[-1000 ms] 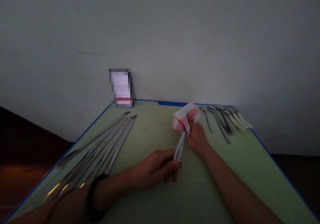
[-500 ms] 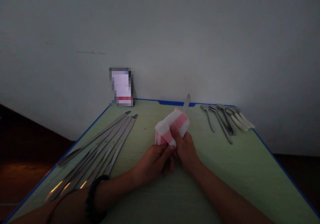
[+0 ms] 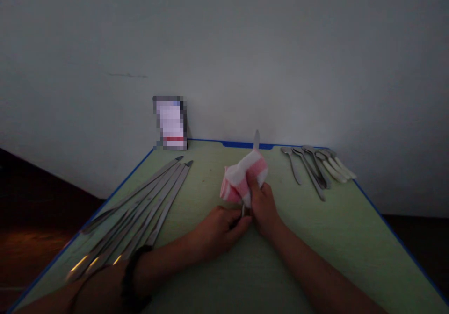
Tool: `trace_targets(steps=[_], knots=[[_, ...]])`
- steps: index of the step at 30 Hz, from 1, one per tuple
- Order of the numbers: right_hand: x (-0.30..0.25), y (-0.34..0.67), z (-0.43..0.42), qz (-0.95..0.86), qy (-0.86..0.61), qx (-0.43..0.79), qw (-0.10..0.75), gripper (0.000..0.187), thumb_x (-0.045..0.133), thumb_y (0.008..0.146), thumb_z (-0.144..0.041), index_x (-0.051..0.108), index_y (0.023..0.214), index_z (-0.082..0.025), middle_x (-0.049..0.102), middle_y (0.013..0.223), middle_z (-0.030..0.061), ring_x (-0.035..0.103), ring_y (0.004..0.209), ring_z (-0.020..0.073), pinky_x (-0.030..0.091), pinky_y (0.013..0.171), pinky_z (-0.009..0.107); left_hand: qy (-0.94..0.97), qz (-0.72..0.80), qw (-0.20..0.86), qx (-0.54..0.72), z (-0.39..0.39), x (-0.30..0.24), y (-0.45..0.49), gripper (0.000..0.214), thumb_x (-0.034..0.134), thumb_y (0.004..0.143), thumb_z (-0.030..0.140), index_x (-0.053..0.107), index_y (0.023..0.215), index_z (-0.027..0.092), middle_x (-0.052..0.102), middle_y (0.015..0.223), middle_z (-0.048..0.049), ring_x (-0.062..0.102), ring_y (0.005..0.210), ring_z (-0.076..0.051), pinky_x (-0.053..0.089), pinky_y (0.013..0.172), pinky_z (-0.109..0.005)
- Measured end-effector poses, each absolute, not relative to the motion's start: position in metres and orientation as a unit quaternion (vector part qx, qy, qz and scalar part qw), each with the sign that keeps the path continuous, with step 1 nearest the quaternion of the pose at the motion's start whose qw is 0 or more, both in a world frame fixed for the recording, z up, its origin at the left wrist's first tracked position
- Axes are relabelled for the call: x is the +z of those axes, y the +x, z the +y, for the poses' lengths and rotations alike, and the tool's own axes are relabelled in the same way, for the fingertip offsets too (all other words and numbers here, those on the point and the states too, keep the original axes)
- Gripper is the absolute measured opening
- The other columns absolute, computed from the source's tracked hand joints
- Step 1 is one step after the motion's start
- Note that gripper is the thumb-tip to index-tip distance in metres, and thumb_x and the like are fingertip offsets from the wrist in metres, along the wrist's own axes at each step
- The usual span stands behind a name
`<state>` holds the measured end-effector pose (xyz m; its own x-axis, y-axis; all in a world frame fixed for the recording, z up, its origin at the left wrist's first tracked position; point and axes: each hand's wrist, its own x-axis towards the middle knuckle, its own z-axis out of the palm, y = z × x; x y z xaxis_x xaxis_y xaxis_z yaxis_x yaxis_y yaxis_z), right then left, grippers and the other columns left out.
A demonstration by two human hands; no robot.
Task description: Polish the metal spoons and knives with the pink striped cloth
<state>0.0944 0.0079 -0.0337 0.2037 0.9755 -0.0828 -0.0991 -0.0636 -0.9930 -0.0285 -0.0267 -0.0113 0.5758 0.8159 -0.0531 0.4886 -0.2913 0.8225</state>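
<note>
A table knife (image 3: 256, 139) points away from me over the middle of the table, its blade tip showing beyond a pink and white cloth (image 3: 238, 176). My right hand (image 3: 264, 206) is closed around the cloth, which is wrapped about the knife; the thumb presses on top. Close below, my left hand (image 3: 224, 230) pinches the knife's near end, and a short bit of metal shows between its fingers and the cloth. The middle of the knife is hidden under the cloth. A dark bracelet (image 3: 131, 279) circles my left wrist.
Several table knives (image 3: 140, 211) lie fanned out on the green table (image 3: 196, 276) at left. Several spoons (image 3: 308, 169), some with white handles, lie at the back right. A blurred-out phone (image 3: 171, 122) leans on the wall (image 3: 245, 47) behind the table.
My left hand has drawn slightly down and away from the cloth, baring a bit of the knife. The blade has swung left to stand more upright, and the cloth has shifted a little right.
</note>
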Motion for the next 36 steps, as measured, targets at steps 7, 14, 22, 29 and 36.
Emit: trace_targets(steps=[7, 14, 22, 29, 36], knots=[[-0.039, 0.094, 0.012, -0.358, -0.503, 0.537, 0.575, 0.045, 0.05, 0.07, -0.059, 0.046, 0.055, -0.017, 0.038, 0.046, -0.005, 0.032, 0.042, 0.0073, 0.023, 0.037, 0.021, 0.718, 0.393, 0.543, 0.188, -0.03, -0.01, -0.031, 0.033, 0.035, 0.088, 0.034, 0.045, 0.063, 0.016, 0.044, 0.052, 0.0037, 0.041, 0.046, -0.008, 0.033, 0.043, -0.018], [-0.033, 0.097, 0.004, -0.448, -0.522, 0.489, 0.535, 0.045, 0.048, 0.072, -0.058, 0.048, 0.055, -0.016, 0.044, 0.046, -0.0028, 0.036, 0.044, 0.0087, 0.026, 0.039, 0.022, 0.736, 0.447, 0.462, 0.212, -0.027, -0.009, -0.026, 0.033, 0.029, 0.091, 0.034, 0.047, 0.069, 0.018, 0.049, 0.058, 0.0025, 0.048, 0.054, -0.011, 0.039, 0.053, -0.02], [-0.024, 0.12, 0.021, -0.409, -0.545, 0.454, 0.575, 0.04, 0.049, 0.073, -0.053, 0.049, 0.054, -0.018, 0.04, 0.043, -0.0032, 0.035, 0.043, 0.0093, 0.024, 0.038, 0.022, 0.848, 0.403, 0.331, 0.091, -0.033, -0.001, -0.027, 0.037, 0.028, 0.093, 0.03, 0.051, 0.068, 0.016, 0.051, 0.057, 0.0022, 0.048, 0.049, -0.009, 0.036, 0.051, -0.019], [-0.029, 0.147, 0.042, -0.372, -0.553, 0.428, 0.61, 0.043, 0.047, 0.072, -0.058, 0.046, 0.054, -0.019, 0.038, 0.04, -0.0049, 0.034, 0.039, 0.0089, 0.024, 0.036, 0.022, 0.878, 0.338, 0.327, 0.084, -0.035, 0.003, -0.029, 0.036, 0.03, 0.093, 0.03, 0.053, 0.069, 0.016, 0.049, 0.052, 0.0036, 0.045, 0.044, -0.008, 0.033, 0.047, -0.018], [-0.03, 0.135, 0.035, -0.393, -0.609, 0.369, 0.582, 0.048, 0.046, 0.072, -0.059, 0.044, 0.047, -0.018, 0.041, 0.039, -0.0029, 0.035, 0.038, 0.009, 0.023, 0.036, 0.023, 0.85, 0.339, 0.39, 0.104, -0.032, 0.003, -0.032, 0.04, 0.027, 0.094, 0.031, 0.055, 0.07, 0.016, 0.053, 0.056, 0.0027, 0.049, 0.051, -0.009, 0.038, 0.052, -0.017]])
